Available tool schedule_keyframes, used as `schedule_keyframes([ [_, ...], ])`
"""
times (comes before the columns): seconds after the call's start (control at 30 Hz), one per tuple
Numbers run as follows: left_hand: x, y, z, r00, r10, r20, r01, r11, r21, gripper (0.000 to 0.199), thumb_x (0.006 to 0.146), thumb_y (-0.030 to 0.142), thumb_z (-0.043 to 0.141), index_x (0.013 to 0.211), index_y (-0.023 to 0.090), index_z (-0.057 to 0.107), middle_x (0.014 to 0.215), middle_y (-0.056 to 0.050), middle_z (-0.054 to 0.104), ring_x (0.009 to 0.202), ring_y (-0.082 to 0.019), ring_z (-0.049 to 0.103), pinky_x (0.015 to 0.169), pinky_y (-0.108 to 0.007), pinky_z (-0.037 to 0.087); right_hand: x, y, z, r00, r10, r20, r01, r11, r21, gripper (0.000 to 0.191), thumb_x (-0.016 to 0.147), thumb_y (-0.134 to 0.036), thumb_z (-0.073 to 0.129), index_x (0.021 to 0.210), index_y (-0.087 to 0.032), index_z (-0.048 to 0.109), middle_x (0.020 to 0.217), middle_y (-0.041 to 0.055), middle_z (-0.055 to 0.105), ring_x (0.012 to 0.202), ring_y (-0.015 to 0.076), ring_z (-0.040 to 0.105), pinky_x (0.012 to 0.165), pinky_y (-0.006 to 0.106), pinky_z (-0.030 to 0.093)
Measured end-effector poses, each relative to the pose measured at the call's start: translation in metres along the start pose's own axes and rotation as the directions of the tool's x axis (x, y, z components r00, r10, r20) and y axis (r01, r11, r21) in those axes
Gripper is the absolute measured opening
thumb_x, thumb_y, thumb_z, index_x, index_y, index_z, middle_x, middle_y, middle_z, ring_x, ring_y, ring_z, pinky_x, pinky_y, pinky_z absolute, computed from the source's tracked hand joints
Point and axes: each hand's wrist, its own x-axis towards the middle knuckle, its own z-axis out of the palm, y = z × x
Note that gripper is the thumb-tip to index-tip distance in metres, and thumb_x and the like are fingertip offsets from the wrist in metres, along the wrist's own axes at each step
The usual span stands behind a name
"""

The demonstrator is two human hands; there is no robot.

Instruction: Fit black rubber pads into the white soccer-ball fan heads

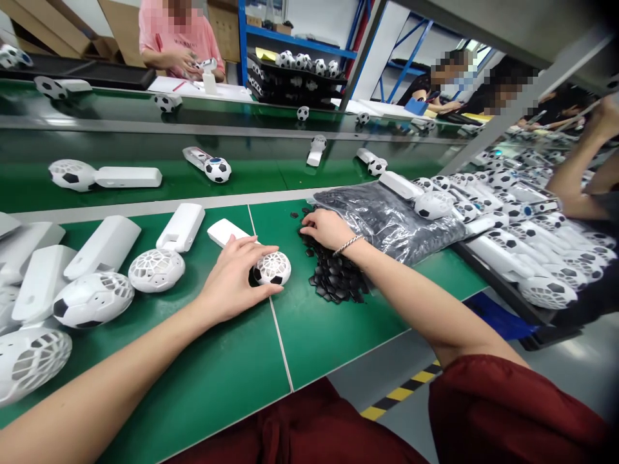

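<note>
Left grip (pixel 231 278) around football-patterned device (pixel 273 267)

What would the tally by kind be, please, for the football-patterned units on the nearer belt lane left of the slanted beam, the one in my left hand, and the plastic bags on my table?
Belt units: 4
Held unit, in your left hand: 1
Plastic bag: 1
Total: 6
</note>
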Motion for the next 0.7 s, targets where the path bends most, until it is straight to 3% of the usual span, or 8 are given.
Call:
schedule_keyframes([
  [0.1, -0.001, 0.000, -0.005, 0.997, 0.012, 0.073, -0.008, 0.999, -0.046, 0.055, 0.072, 0.042, 0.064, 0.121, 0.025, 0.048, 0.125, -0.004, 0.054, 0.129, -0.028, 0.028, 0.107, -0.056, 0.011, 0.004, 0.002, 0.004, 0.997, -0.034, 0.064, 0.033, 0.999, 0.009, 0.008, 0.075, -0.022, 0.064, 0.078, -0.015, 0.067, 0.077, 0.0052, 0.065, 0.070, 0.0148, 0.058, 0.068, 0.025, 0.042],
  [0.2, -0.002, 0.001, -0.009, 0.993, -0.002, 0.120, 0.016, 0.994, -0.110, 0.053, 0.073, 0.034, 0.062, 0.123, 0.026, 0.046, 0.128, -0.005, 0.051, 0.131, -0.028, 0.022, 0.104, -0.055, 0.021, -0.001, -0.002, 0.006, 0.995, -0.056, 0.086, 0.055, 0.998, 0.022, 0.007, 0.076, -0.022, 0.062, 0.073, -0.017, 0.066, 0.075, 0.0028, 0.064, 0.069, 0.0130, 0.058, 0.067, 0.023, 0.041],
  [0.47, -0.002, 0.002, -0.012, 0.994, -0.005, 0.110, 0.022, 0.988, -0.154, 0.052, 0.069, 0.026, 0.063, 0.119, 0.024, 0.049, 0.124, -0.005, 0.053, 0.131, -0.028, 0.022, 0.104, -0.050, 0.027, 0.003, -0.016, 0.002, 0.994, -0.104, 0.019, 0.102, 0.991, 0.089, 0.015, 0.081, -0.023, 0.059, 0.091, -0.014, 0.065, 0.087, 0.0048, 0.064, 0.072, 0.0112, 0.058, 0.072, 0.022, 0.043],
  [0.6, -0.003, 0.003, -0.015, 0.993, -0.015, 0.120, 0.034, 0.987, -0.155, 0.051, 0.069, 0.025, 0.063, 0.118, 0.023, 0.049, 0.124, -0.005, 0.053, 0.131, -0.027, 0.021, 0.105, -0.048, 0.028, 0.004, -0.026, 0.005, 0.958, -0.248, 0.144, 0.261, 0.962, -0.077, 0.016, 0.081, -0.025, 0.059, 0.092, -0.015, 0.067, 0.089, 0.0062, 0.065, 0.081, 0.0147, 0.058, 0.074, 0.024, 0.042],
  [0.7, -0.004, 0.004, -0.011, 0.995, -0.007, 0.101, 0.024, 0.987, -0.161, 0.053, 0.069, 0.030, 0.066, 0.117, 0.022, 0.048, 0.124, -0.006, 0.052, 0.132, -0.027, 0.021, 0.105, -0.047, 0.028, -0.002, -0.032, 0.011, 0.934, -0.299, 0.197, 0.336, 0.921, -0.196, 0.016, 0.084, -0.016, 0.051, 0.088, -0.012, 0.066, 0.087, 0.0100, 0.063, 0.083, 0.0191, 0.058, 0.072, 0.028, 0.042],
])
